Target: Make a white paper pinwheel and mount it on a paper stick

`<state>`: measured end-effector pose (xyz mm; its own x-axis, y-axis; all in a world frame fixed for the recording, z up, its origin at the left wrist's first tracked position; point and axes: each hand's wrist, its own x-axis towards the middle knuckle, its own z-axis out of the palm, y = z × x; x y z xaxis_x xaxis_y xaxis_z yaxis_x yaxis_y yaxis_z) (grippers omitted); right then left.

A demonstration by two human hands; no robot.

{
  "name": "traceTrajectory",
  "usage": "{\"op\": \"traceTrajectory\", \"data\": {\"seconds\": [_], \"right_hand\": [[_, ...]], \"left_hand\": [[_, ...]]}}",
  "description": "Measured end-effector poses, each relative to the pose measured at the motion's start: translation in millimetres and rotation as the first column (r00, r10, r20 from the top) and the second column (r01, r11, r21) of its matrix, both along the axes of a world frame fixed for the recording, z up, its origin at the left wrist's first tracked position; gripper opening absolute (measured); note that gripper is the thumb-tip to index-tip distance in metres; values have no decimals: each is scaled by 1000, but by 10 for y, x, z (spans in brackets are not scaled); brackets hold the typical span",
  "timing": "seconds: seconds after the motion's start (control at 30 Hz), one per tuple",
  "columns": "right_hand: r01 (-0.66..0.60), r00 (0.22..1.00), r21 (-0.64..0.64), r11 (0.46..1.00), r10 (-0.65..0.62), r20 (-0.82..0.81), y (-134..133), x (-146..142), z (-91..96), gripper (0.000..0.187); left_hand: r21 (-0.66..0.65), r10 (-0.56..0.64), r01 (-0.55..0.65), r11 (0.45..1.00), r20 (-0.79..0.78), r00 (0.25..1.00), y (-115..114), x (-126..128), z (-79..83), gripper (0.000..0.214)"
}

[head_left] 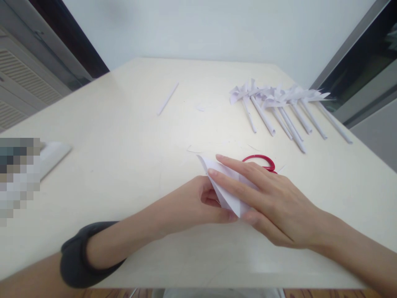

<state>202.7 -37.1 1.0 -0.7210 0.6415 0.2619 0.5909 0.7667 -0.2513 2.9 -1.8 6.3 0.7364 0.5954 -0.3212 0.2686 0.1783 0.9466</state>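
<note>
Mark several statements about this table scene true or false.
1. The left hand and right hand both hold the folded paper. True.
2. Red-handled scissors lie just beyond the right hand. True.
3. The paper pinwheels lie at the near left. False: they lie in a row at the far right.
4. One rolled stick lies apart from the paper pinwheels. True.
5. The folded paper lies flat and untouched. False: both hands have it in their grip.

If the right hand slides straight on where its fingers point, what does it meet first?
The right hand lies on the folded white paper, fingers aimed up-left. Past the paper's tip, a thin curled paper sliver seems first in line, then open table; depth is hard to judge.
</note>
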Motion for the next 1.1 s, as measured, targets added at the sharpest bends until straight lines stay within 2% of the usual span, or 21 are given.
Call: {"op": "traceTrajectory", "data": {"seconds": [0.23, 0.43, 0.6, 0.7, 0.77, 0.87, 0.97, 1.03, 1.1], "right_hand": [[79, 994, 24, 997, -77, -71, -18, -22, -4, 52], [115, 989, -1, 993, -114, -98, -10, -15, -39, 53], [115, 986, -29, 993, -117, -120, -8, -19, -39, 52], [112, 976, -89, 990, -127, -178, -18, -35, -30, 52], [122, 952, -192, 974, -170, -257, -20, -46, -16, 52], [134, 890, -423, 896, -296, -346, -6, -50, 11, 48], [80, 838, -643, 762, -401, -370, 27, -38, 32, 41], [33, 819, -733, 679, -439, -369, 46, -31, 40, 35], [-7, 805, -778, 628, -458, -378, 58, -30, 42, 26]], "left_hand": [[-132, -7, 8, 991, 11, 1000, 9, -6, -19, 25], [-113, -53, 59, 992, 53, 997, 5, -43, -64, 13], [-138, -65, 71, 988, 50, 997, -13, -41, -84, 14], [-177, -48, 64, 982, 91, 995, -2, -30, -74, 11], [-167, -32, 42, 985, 67, 997, 7, -23, -62, 12], [-74, -9, 8, 997, -8, 1000, 1, -14, -56, 22], [64, 20, -13, 998, -102, 995, -23, -8, -65, 25], [135, 40, -20, 991, -154, 987, -38, -7, -69, 33], [177, 42, -8, 984, -191, 981, -47, -10, -71, 38]]}}
